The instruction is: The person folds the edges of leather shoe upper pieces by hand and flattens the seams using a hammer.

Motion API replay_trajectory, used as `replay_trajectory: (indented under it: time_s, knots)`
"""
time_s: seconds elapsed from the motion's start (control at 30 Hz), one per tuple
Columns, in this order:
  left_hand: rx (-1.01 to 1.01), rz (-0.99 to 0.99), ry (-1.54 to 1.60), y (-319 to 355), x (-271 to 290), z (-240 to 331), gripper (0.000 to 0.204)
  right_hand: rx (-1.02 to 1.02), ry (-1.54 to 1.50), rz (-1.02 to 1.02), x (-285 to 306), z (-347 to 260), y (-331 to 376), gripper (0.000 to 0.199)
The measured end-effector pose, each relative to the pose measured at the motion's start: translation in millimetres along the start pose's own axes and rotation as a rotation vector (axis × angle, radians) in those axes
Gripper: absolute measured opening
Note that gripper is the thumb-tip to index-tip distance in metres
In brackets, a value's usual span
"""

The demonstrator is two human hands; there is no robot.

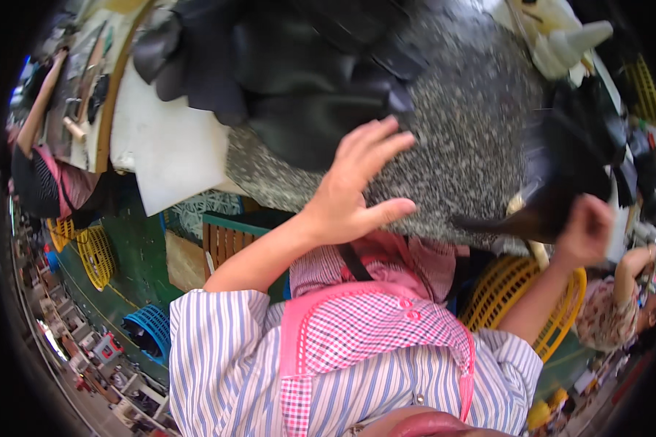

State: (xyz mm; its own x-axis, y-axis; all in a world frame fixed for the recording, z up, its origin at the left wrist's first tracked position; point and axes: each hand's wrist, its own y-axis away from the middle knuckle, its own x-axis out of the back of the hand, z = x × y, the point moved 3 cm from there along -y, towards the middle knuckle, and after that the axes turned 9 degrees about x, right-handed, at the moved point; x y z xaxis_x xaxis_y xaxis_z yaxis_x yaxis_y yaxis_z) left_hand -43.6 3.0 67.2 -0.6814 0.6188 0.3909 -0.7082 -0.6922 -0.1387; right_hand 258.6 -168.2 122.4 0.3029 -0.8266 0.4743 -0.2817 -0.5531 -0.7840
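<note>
My left hand (361,186) hovers over the speckled stone tabletop (466,102) with its fingers spread and nothing in them. Just beyond its fingertips lies a heap of black leather-like pieces (291,80), smooth and overlapping. On the right, the curled fingers of my right hand (589,227) grip the edge of a black leather-like piece (561,171). This piece is smeared by motion and hangs near the table's right edge. Its lower tip points left over the stone, and my fingertips are partly hidden.
A white board (171,138) adjoins the stone on the left. A pale cone-shaped object (572,49) stands at the far right. Beside my right arm is a yellow basket (488,291). Blue (147,331) and yellow baskets (95,255) stand on the green floor. Other people work at both sides.
</note>
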Motion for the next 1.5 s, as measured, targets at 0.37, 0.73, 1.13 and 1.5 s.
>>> replay_trajectory:
  time_s: [0.37, 0.73, 1.13, 1.5]
  knots:
    - [-0.154, 0.667, -0.948, -115.0, 104.3, 6.3, 0.08, 0.222, 0.926, 0.115, 0.9, 106.3, -55.2, 0.035]
    - [-0.518, 0.73, -0.733, -104.2, 86.3, 2.5, 0.014, -0.023, -0.404, -0.42, -292.3, -67.8, -83.3, 0.03]
    - [-0.562, 0.845, -0.418, -103.9, 77.2, 38.7, 0.016, -0.206, -1.07, -0.442, -216.9, -99.9, -97.2, 0.032]
    - [-0.43, 0.06, -0.671, -124.7, 78.6, 28.7, 0.019, 0.041, -0.644, -0.435, -181.1, -60.4, -73.3, 0.016]
